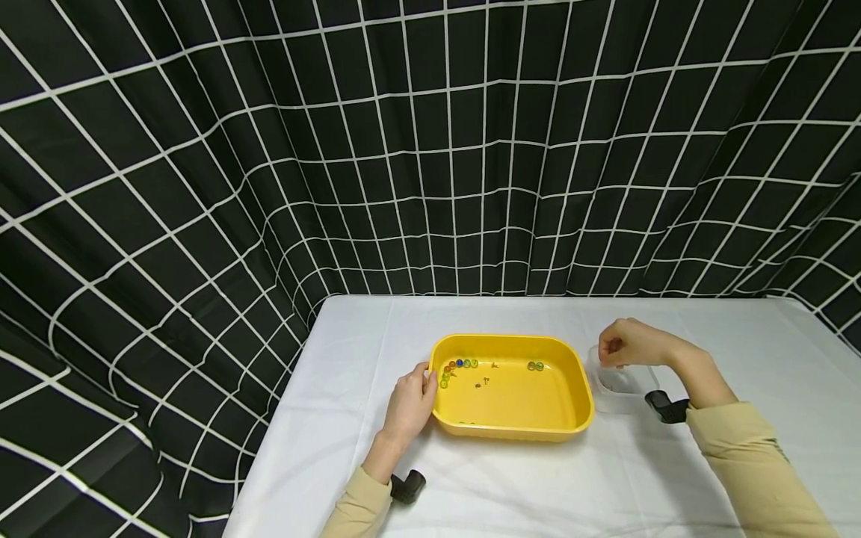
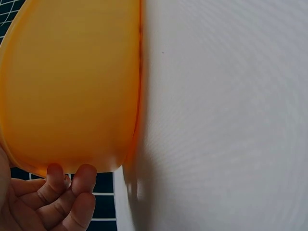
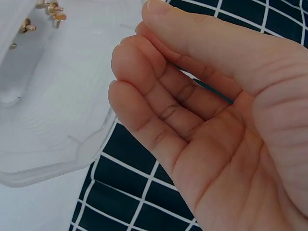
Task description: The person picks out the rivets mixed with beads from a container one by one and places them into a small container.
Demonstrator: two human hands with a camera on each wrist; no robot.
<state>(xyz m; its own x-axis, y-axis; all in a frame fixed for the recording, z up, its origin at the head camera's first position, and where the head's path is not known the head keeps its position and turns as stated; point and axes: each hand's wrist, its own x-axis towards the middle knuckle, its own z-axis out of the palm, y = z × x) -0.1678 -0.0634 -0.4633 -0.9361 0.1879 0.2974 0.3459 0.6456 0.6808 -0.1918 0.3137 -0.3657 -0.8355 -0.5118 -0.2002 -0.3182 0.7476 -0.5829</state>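
My left hand (image 1: 410, 402) grips the left end of a yellow tray (image 1: 525, 427), thumb over the rim and fingers (image 2: 83, 180) against its outer wall. Inside the tray lie glass marbles (image 1: 460, 363), most in a curved row at the far left corner, two (image 1: 535, 366) farther right. Tiny brass-coloured pieces (image 1: 486, 381) are scattered between them. To the right, my right hand (image 1: 635, 342) hovers over a clear plastic container (image 3: 43, 175), fingers curled and thumb close to the index finger. I cannot tell whether its fingertips pinch anything. More brass-coloured pieces (image 3: 56, 12) lie in the container.
Both tray and container stand on a table with a white cloth (image 1: 350, 344). A black curtain with a white grid (image 1: 471, 164) hangs behind the table and along its left side. Each wrist wears a black camera mount (image 1: 666, 407).
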